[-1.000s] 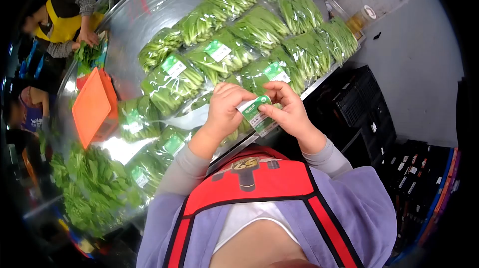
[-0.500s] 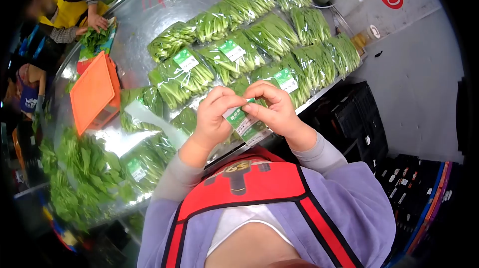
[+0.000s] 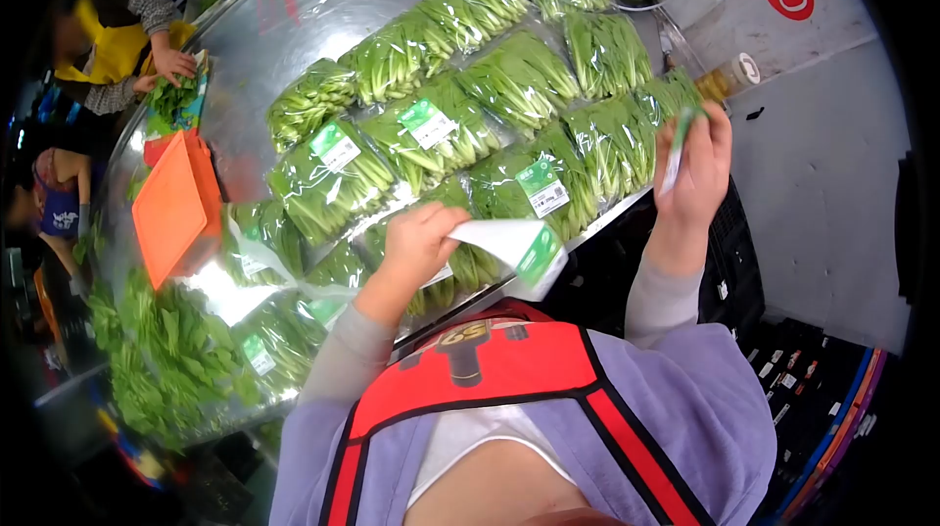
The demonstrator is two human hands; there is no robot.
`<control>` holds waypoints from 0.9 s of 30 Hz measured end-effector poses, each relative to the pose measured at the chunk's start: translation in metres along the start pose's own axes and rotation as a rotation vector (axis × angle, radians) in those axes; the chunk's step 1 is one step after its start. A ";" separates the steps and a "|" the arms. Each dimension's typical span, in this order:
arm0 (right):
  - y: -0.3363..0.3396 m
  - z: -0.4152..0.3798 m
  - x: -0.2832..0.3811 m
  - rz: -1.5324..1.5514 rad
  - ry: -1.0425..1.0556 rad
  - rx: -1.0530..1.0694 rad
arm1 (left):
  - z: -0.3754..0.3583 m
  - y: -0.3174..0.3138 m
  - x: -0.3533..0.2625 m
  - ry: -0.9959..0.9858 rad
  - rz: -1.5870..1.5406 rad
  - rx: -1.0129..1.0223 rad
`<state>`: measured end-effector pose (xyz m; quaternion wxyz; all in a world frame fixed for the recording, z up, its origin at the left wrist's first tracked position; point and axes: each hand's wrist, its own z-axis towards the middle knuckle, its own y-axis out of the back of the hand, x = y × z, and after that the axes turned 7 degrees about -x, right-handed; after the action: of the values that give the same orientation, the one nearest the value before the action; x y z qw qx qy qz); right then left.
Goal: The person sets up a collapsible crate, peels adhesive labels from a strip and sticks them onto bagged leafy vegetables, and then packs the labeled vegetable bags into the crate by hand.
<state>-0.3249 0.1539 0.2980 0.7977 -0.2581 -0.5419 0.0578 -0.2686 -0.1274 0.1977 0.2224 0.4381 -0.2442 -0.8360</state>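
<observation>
My left hand (image 3: 419, 244) is closed on a strip of labels (image 3: 519, 244), its pale backing curling out to the right with a green-and-white label at the end. More of the backing trails left over the bags. Raised at the right, my right hand (image 3: 697, 166) pinches a single green-and-white label (image 3: 678, 149) by its edge, seen nearly side-on. Beneath and beyond my hands lie rows of clear bags of leafy greens (image 3: 519, 80). Several carry labels, such as the bag label (image 3: 541, 185) between my hands; the bags at the far right show none.
An orange basket (image 3: 174, 208) stands at the left on the metal table (image 3: 245, 66), near loose greens (image 3: 162, 350). A co-worker's hands (image 3: 171, 64) handle greens at upper left. Black crates (image 3: 734, 242) and a jar (image 3: 729, 75) are at the right.
My hands have moved apart. The right hand has gone right and up with one label, while the left keeps the strip, now hanging out to the right. The view has shifted slightly.
</observation>
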 end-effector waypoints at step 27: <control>0.018 -0.066 -0.119 -0.175 -0.810 0.636 | 0.064 -0.038 0.013 0.296 -0.042 -0.208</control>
<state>-0.3113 0.1018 0.1719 0.5648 0.0863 -0.7823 0.2480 -0.3350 -0.0916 0.1981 0.2828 0.5359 -0.1118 -0.7876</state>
